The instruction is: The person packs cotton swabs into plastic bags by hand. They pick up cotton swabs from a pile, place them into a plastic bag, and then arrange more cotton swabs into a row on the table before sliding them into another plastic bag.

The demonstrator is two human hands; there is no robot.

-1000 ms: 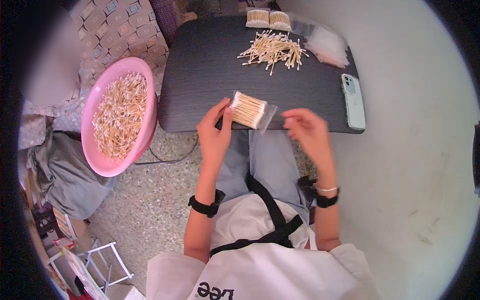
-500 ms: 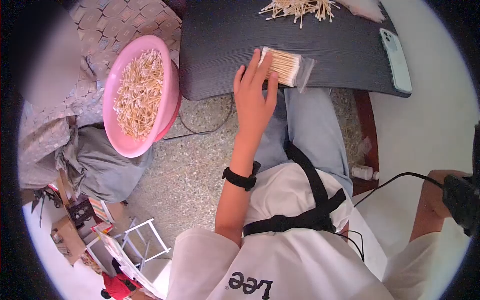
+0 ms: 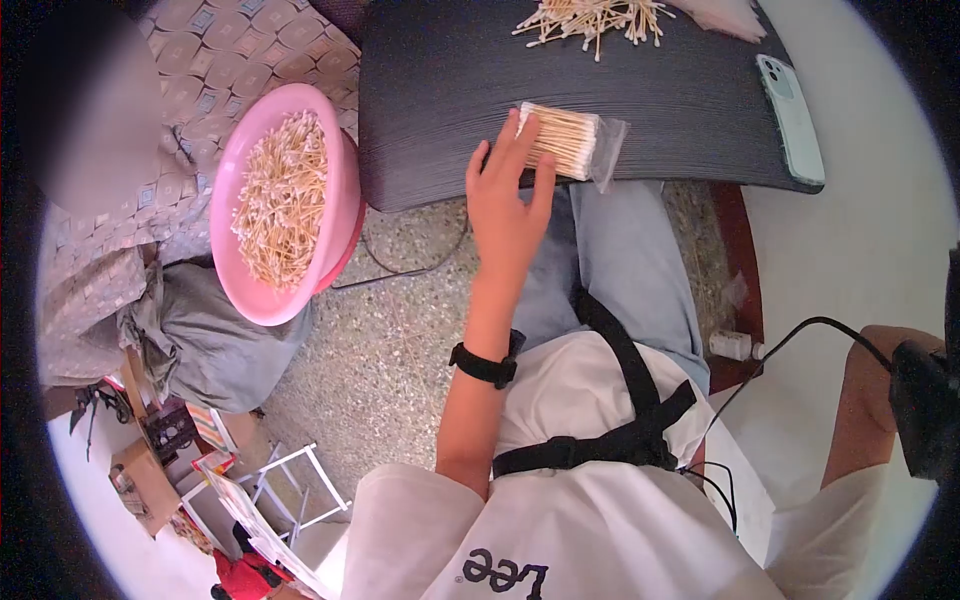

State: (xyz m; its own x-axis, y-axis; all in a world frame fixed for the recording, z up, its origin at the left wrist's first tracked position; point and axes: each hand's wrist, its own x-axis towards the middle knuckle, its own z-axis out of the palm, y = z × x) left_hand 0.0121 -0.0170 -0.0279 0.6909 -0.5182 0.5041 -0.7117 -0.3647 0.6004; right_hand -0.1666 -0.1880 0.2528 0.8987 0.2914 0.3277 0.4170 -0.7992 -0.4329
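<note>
My left hand (image 3: 505, 205) lies flat, fingers stretched out, on the left end of a clear packet of cotton swabs (image 3: 572, 140). The packet rests near the front edge of the dark table (image 3: 430, 110). Nothing is pinched between the fingers. Only the forearm of my right arm (image 3: 862, 395) shows at the right edge, with a black strapped device and cable (image 3: 920, 420) at the wrist. The right hand itself is out of sight. A loose pile of cotton swabs (image 3: 590, 18) lies at the table's far edge.
A pink basin (image 3: 240, 295) full of swabs stands left of the table, beside a seated person (image 3: 90, 110). A phone (image 3: 792, 115) lies on the table's right side. A grey bag (image 3: 200, 340), a white rack (image 3: 290, 490) and a small bottle (image 3: 730, 345) are on the floor.
My right hand left the table and swung out to the right, out of view. My left hand went from gripping the packet to lying flat on it. The view tilted downward.
</note>
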